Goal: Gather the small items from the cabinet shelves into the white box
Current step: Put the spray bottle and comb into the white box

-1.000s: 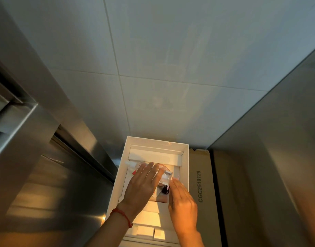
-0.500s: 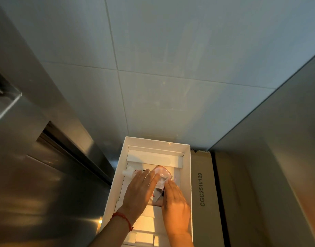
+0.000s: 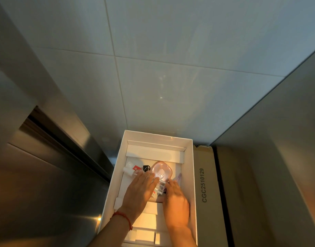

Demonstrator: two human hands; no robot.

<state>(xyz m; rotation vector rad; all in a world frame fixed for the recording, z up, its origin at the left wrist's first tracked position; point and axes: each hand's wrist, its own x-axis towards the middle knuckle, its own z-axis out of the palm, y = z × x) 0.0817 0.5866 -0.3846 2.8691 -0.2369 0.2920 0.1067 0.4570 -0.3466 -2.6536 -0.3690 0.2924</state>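
Observation:
The white box [image 3: 188,168] lies open on the tiled floor below me. Inside it sit a pink rounded item [image 3: 161,170], a small clear bottle [image 3: 160,188], a small black item [image 3: 146,168] and a white item with a red tag [image 3: 131,169]. My left hand [image 3: 139,193], a red string on its wrist, lies flat in the box with straight fingers touching the items from the left. My right hand [image 3: 176,202] lies flat beside it, fingers against the clear bottle from the right. What lies under the palms is hidden.
A brown cardboard carton [image 3: 204,189] marked CGC2510129 lies against the box's right side. A stainless steel cabinet [image 3: 46,166] rises on the left, and another metal panel [image 3: 281,139] on the right. White inserts [image 3: 146,234] fill the box's near end.
Both hands have drawn back towards me within the box, uncovering the pink item, the black item and the white item. The camera has tilted slightly.

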